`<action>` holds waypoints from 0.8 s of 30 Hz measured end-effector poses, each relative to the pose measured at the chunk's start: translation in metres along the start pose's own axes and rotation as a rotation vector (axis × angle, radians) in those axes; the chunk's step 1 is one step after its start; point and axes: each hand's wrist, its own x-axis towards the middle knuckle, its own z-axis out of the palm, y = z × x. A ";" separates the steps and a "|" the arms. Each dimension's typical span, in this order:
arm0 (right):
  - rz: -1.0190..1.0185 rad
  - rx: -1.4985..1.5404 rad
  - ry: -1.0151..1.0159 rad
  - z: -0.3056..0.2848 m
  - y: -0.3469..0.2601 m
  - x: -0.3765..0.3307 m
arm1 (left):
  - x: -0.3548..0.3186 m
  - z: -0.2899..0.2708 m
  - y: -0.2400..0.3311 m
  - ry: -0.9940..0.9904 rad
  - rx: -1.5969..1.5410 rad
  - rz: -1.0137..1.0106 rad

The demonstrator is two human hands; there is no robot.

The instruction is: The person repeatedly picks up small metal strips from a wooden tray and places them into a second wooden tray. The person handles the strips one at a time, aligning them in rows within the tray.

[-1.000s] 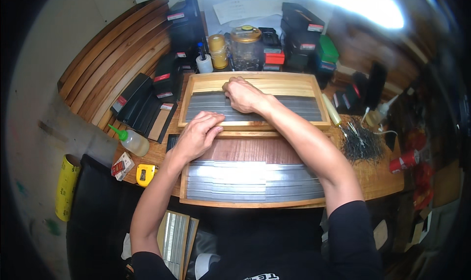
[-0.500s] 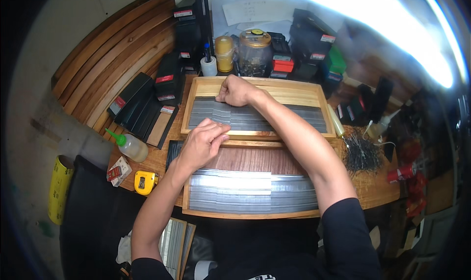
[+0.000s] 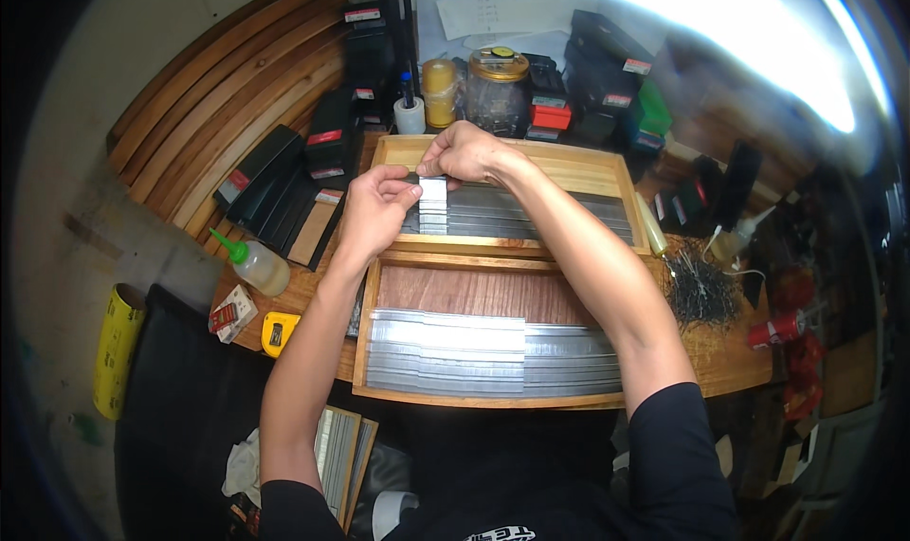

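Metal strip (image 3: 432, 192) — pinched between both hands' fingers (image 3: 409, 192)

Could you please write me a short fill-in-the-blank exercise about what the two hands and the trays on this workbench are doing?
1. Both hands, the left hand and right hand, pinch a strip of ____ staples.
2. They work over the ____ wooden tray.
3. The near tray has a ____ wood floor.

Missing words: metal; far; dark

sleeves: short, black | forearms: bare | hands (image 3: 374, 209): bare, no gloves | chest: white print
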 end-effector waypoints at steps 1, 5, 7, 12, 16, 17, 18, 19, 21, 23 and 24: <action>-0.012 0.006 0.008 -0.001 0.001 -0.003 | 0.002 0.002 0.002 -0.026 0.014 -0.017; -0.073 0.000 0.027 0.000 -0.006 -0.017 | 0.003 0.002 0.007 -0.074 0.091 -0.067; -0.103 0.017 0.038 0.002 -0.005 -0.019 | 0.004 0.001 0.006 -0.069 0.107 -0.073; -0.085 0.125 0.049 0.005 -0.001 -0.025 | 0.006 0.002 0.006 -0.070 0.072 -0.091; -0.048 0.185 0.042 0.008 0.007 -0.022 | 0.003 0.001 0.011 -0.048 0.160 -0.090; -0.036 0.211 0.035 0.007 0.009 -0.020 | 0.002 0.000 0.011 0.003 0.144 -0.049; -0.024 0.238 0.027 0.006 0.012 -0.019 | 0.000 -0.001 0.009 0.055 0.127 -0.008; -0.003 0.280 0.009 0.005 0.014 -0.015 | -0.003 -0.004 0.008 0.106 0.110 0.033; 0.039 0.369 -0.029 0.000 0.013 -0.011 | -0.013 -0.018 0.013 0.165 0.029 0.117; 0.019 0.379 0.031 -0.020 0.018 -0.004 | -0.037 -0.033 0.027 0.177 -0.010 0.180; 0.014 0.407 0.011 -0.023 0.009 -0.011 | -0.056 -0.047 0.028 0.191 0.037 0.233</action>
